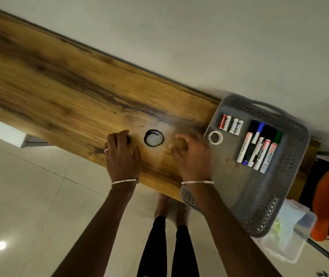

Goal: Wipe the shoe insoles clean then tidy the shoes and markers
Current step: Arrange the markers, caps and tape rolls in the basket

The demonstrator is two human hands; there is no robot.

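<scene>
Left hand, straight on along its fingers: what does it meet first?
Left hand meets a small dark item at its fingertips, likely touching it; beyond looks like bare tabletop. The black rings lie right of that line.

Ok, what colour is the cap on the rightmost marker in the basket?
Green, on the rightmost marker in the grey basket; the head view shows it best.

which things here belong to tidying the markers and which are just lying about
For the job: markers, grey basket holding them. No shoes or insoles in view.
Lying about: batteries and tape roll in the same basket, black rings on the table, clear plastic box.
</scene>
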